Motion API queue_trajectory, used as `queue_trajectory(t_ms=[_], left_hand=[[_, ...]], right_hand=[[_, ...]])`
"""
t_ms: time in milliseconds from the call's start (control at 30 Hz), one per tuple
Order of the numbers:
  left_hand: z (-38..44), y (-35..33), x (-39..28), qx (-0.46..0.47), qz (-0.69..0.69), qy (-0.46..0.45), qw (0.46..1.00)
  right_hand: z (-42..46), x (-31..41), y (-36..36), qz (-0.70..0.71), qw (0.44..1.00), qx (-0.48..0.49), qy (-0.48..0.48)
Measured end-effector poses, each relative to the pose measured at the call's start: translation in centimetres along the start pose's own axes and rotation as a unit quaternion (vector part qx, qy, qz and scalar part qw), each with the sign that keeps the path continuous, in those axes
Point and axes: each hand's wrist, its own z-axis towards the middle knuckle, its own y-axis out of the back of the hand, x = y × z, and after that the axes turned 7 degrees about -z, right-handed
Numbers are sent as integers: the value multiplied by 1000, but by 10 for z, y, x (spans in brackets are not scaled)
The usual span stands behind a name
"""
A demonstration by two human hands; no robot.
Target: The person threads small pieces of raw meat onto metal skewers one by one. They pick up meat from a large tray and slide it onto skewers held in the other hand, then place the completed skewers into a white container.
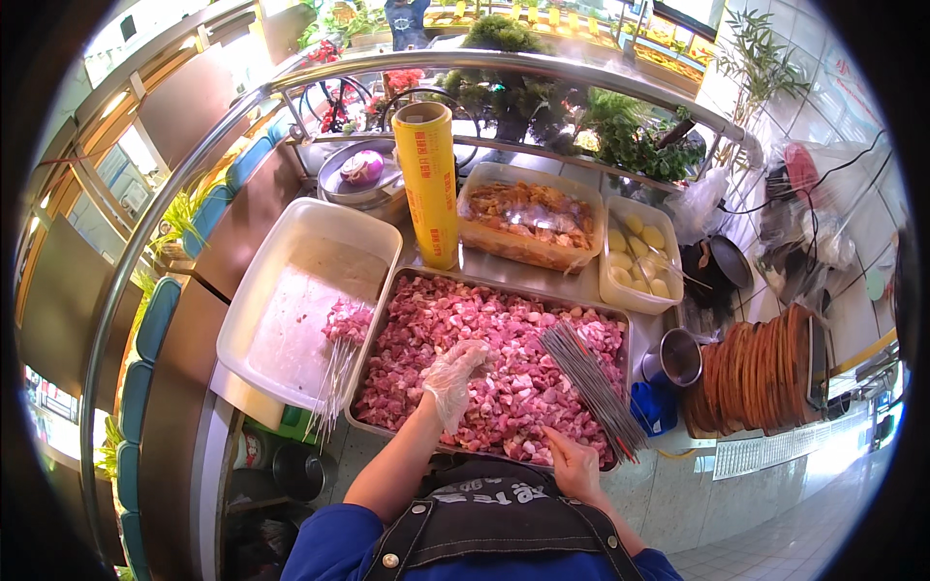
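Observation:
A metal tray (632,341) full of diced raw meat (436,312) lies before me. Over its middle is my left hand (454,374) in a clear plastic glove, fingers bent against the meat; whether it grips a piece is unclear. My bare right hand (574,461) is at the tray's near edge, its index finger pointing forward over the meat; a thin skewer in it cannot be made out. A bundle of metal skewers (588,385) lies slanted across the tray's right side. In the white plastic tub (269,312) at left, several skewers carry meat (349,321) at their far ends.
Behind the tray stand an upright yellow roll of cling film (429,189), a tub of marinated meat (534,210), a tub of peeled potatoes (639,254) and a red onion (362,167) in a pan. A metal cup (679,357) and stacked brown discs (755,374) are at right. A metal railing (508,62) curves around.

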Motion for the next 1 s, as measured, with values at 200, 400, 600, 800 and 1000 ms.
queue_trajectory(t_ms=[200, 400, 600, 800, 1000], left_hand=[[-4, 4, -2, 47, 60, 38, 996], [-20, -2, 12, 59, -18, 94, 994], [-25, 2, 31, 106, 34, 156, 981], [7, 25, 45, 97, 262, 125, 952], [23, 24, -44, -126, 733, 43, 668]], right_hand=[[0, 12, 6, -27, 1000, 9, -7], [0, 5, -13, 28, 1000, 0, -8], [0, 1, -20, 41, 999, 12, -19], [1, -23, -42, 125, 987, 18, -100], [5, -11, -29, 178, 973, 20, -148]])
